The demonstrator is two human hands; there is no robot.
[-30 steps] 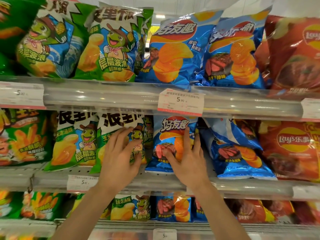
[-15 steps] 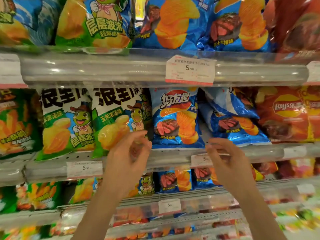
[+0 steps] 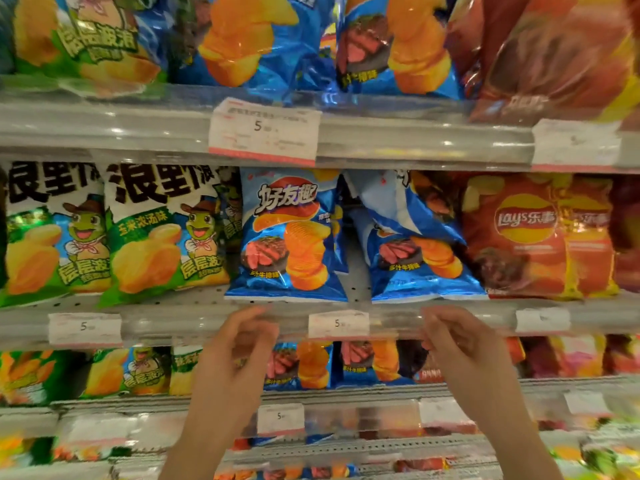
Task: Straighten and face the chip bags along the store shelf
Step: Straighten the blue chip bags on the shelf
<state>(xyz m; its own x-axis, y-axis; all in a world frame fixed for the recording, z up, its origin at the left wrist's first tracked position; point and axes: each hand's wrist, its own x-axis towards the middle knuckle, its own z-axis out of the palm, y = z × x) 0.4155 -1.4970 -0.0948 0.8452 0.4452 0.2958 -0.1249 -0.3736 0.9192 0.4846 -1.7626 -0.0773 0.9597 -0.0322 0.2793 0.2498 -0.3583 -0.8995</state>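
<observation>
Hands: left (image 3: 239, 344), right (image 3: 457, 341) loosely curled, holding nothing | blue chip bag (image 3: 287, 237) above, untouched

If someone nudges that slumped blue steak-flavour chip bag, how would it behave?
The slumped blue bag looks puffy, so probably light and easily shoved. Its top is folded over, suggesting floppy film. The glossy surface may be slippery.

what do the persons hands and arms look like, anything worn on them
Both forearms are bare up to the bottom edge of the picture: no sleeves, gloves, watch or bracelet show. The left hand and right hand wear no ring that can be made out, though the fingers are blurred. The fingers look slender; the nails are too blurred to describe.
</observation>
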